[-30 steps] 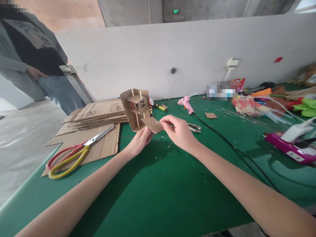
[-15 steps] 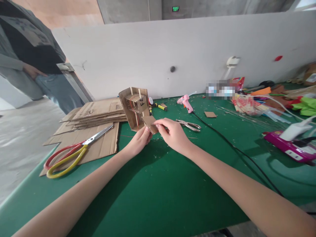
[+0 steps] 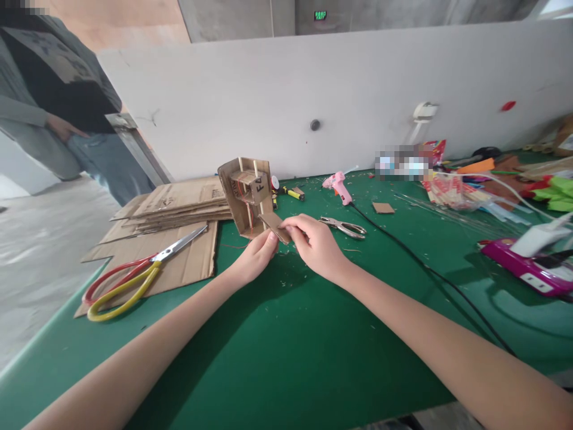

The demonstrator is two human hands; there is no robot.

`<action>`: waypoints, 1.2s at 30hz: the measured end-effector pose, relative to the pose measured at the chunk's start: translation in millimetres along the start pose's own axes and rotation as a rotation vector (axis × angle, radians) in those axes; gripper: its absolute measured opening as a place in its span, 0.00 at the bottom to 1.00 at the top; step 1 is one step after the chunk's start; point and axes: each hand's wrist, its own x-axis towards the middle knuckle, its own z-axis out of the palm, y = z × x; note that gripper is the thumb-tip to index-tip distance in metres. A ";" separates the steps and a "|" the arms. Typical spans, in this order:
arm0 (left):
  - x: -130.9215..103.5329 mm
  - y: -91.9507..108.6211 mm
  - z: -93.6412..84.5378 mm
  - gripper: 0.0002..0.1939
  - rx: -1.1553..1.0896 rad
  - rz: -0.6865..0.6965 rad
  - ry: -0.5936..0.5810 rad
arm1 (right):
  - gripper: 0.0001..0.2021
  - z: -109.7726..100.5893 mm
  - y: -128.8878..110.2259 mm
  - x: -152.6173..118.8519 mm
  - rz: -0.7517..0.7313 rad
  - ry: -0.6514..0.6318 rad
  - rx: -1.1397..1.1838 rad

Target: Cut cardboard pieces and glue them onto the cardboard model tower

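Note:
A small cardboard piece (image 3: 274, 227) is pinched between my two hands above the green table (image 3: 286, 334). My left hand (image 3: 256, 258) grips its lower left edge with thumb and fingers. At its right edge, my right hand (image 3: 314, 243) holds it with thumb and forefinger. Just behind stands a cardboard structure (image 3: 245, 197) with wooden sticks and thin red wire inside. Silver pliers (image 3: 344, 227) lie to the right of my right hand. A pink glue gun (image 3: 339, 187) rests farther back.
Large scissors (image 3: 154, 266) with red and yellow handles lie on cardboard sheets (image 3: 188, 200) at left. A black cord crosses the right side near a purple power strip (image 3: 528, 266). A person (image 3: 62, 95) stands back left.
The small cardboard piece has tilted and turned slightly between my hands, its face now seen more edge-on. The whole view has shifted a little.

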 end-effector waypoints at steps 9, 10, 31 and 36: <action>-1.4 -3.0 -0.4 0.23 0.000 0.001 -0.018 | 0.10 3.3 -2.4 -2.3 0.039 0.024 0.045; -1.6 -3.2 -0.5 0.23 0.016 0.011 -0.019 | 0.11 2.9 -2.5 -2.2 0.024 0.011 0.036; 1.0 9.5 2.4 0.14 0.338 0.150 0.013 | 0.10 1.6 0.2 -0.7 -0.118 -0.019 -0.045; 2.5 8.2 1.1 0.14 0.358 0.156 0.014 | 0.10 1.5 0.5 0.7 -0.090 -0.039 -0.044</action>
